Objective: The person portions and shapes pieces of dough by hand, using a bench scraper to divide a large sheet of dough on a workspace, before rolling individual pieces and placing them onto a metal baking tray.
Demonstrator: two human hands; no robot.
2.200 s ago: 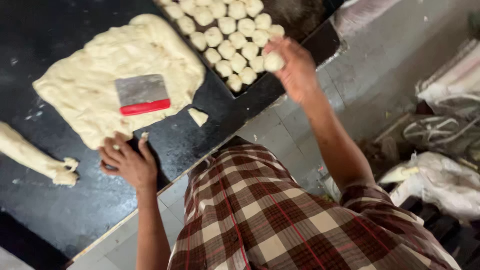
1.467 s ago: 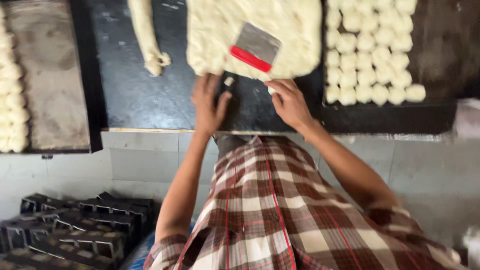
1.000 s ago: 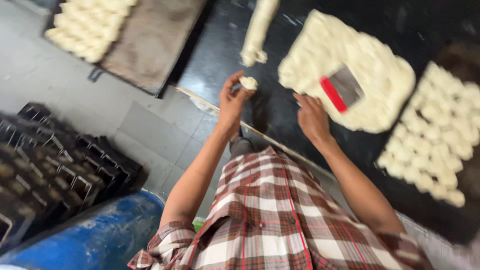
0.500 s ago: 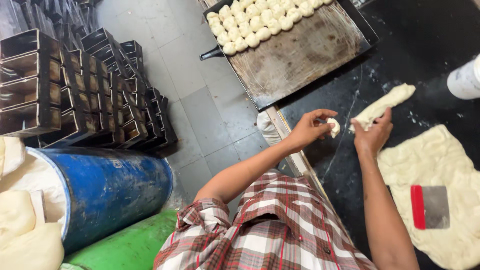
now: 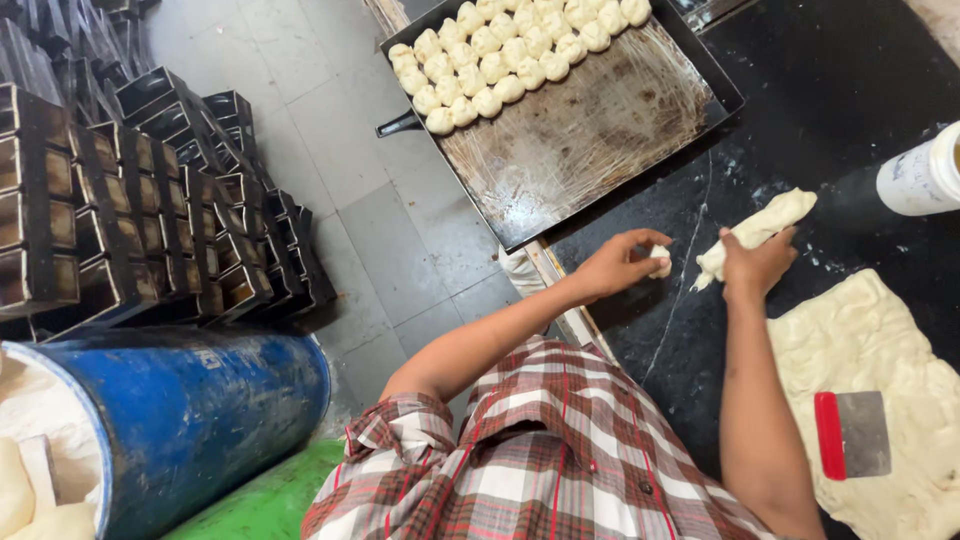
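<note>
A small dough piece [image 5: 660, 262] is pinched in the fingers of the left hand [image 5: 622, 265], just above the black counter [image 5: 860, 80]. The right hand [image 5: 757, 268] is closed over the near end of a dough roll [image 5: 762, 228] lying on the counter. The gripped end is hidden. A white container [image 5: 922, 172] is cut off by the frame edge.

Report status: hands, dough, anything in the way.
Left hand pinching small dough piece. Right hand gripping dough rope on black table. Baking tray beside, part filled; white container near rope.
</note>
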